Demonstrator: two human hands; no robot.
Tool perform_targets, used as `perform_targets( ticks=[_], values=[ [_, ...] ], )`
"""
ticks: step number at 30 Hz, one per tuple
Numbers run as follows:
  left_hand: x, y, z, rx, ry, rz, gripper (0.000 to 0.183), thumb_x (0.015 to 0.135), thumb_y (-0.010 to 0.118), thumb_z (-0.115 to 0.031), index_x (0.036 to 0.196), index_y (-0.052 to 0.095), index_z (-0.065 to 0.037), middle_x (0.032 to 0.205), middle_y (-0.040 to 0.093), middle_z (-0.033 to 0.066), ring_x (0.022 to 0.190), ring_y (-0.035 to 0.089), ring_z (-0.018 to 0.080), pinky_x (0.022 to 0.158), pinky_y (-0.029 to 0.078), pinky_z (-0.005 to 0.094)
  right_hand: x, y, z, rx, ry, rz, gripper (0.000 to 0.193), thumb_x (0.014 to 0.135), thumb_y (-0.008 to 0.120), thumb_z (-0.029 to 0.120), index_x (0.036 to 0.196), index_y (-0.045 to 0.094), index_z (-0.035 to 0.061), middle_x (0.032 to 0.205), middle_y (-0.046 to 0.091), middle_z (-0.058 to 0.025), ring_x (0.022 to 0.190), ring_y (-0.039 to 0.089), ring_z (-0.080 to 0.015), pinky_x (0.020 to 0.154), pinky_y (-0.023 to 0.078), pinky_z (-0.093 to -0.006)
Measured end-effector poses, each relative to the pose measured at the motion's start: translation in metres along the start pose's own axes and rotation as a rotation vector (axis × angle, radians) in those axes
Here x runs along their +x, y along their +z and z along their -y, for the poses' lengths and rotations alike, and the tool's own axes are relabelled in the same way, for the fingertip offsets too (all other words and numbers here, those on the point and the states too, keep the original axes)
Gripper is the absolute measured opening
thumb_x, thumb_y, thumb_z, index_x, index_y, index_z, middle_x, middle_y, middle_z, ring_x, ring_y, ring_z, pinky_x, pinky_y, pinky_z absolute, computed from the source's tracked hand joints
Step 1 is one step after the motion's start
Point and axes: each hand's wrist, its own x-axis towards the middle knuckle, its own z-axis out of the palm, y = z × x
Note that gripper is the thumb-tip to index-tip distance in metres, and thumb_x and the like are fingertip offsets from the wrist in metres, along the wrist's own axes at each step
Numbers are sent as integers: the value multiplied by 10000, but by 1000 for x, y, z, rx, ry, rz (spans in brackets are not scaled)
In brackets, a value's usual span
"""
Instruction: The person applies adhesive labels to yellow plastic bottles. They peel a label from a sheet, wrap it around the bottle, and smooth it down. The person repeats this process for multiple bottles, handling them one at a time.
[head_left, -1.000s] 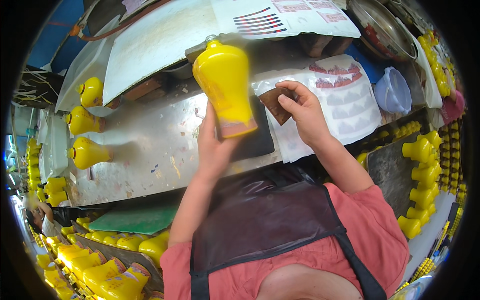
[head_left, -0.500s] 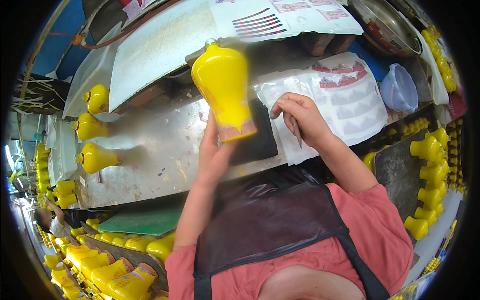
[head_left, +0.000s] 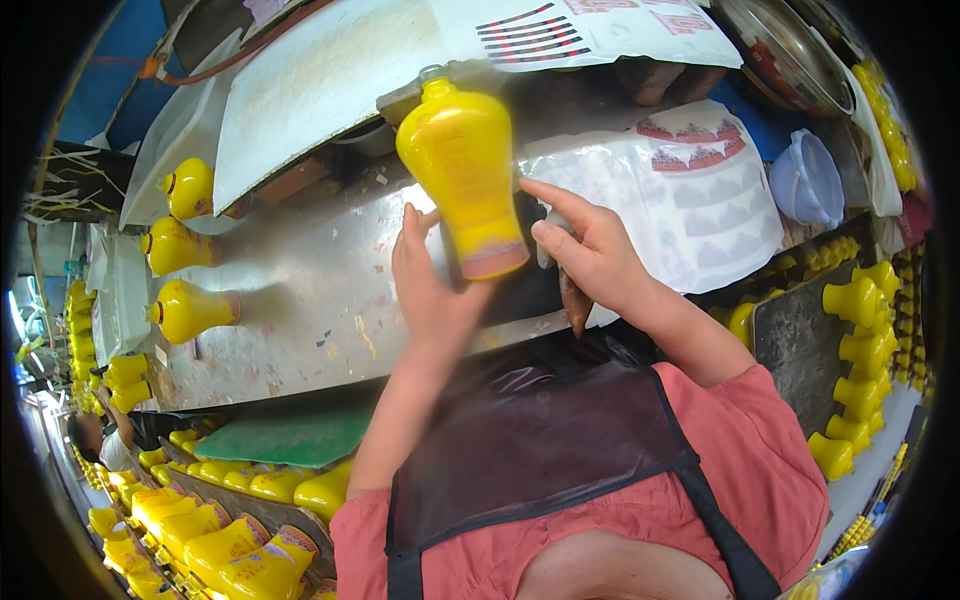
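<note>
A glossy yellow vase [head_left: 460, 170], narrow-necked and wide-shouldered, is in front of me, its neck away from me. A pinkish patterned band circles its foot, and a faint panel of marks shows on its body. My left hand [head_left: 430, 285] is beside the vase's lower part with fingers stretched out, partly blurred; whether it bears any weight I cannot tell. My right hand [head_left: 600, 250] extends its index finger to the vase's right side. Its curled lower fingers hold a brown pointed tool [head_left: 575, 303]. Something grey shows by the thumb, its kind unclear.
Three yellow vases [head_left: 190, 310] stand at the table's left. Sheets of printed designs [head_left: 700, 200] lie at right, near a pale blue bucket [head_left: 805, 180]. A white board [head_left: 330, 70] rises at the back. More yellow vases [head_left: 230, 550] crowd lower left. A person [head_left: 105, 440] is at far left.
The yellow vase has turned, bringing its marked panel into sight. My left fingers have come round to its left side. My right hand has moved left, its index finger now at the vase.
</note>
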Motion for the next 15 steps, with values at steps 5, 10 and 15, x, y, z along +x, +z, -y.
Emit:
perform_targets(
  ticks=[5, 10, 15],
  values=[
    [12, 5, -5, -176, -139, 175, 1124, 733, 925, -267, 1577, 253, 49, 1387, 572, 194, 1302, 554, 321, 1120, 405, 422, 9, 2, -11, -215, -68, -23, 538, 1001, 526, 134, 1528, 476, 39, 734, 637, -12, 531, 588, -69, 527, 486, -227],
    [4, 13, -8, -169, -10, -89, 1136, 718, 922, -342, 1552, 255, 46, 1325, 574, 181, 1254, 532, 384, 1137, 305, 549, 17, -1, -19, -189, 29, 2, 588, 922, 480, 105, 1508, 505, 62, 690, 665, -71, 579, 654, -122, 617, 547, -282],
    [0, 16, -7, -75, 0, -135, 1202, 690, 934, -396, 1562, 234, 48, 1288, 557, 161, 1275, 494, 387, 1159, 263, 588, 21, 0, -16, -243, 10, 44, 636, 894, 455, 93, 1528, 500, 109, 652, 643, -63, 529, 632, -121, 562, 539, -278]
  ],
)
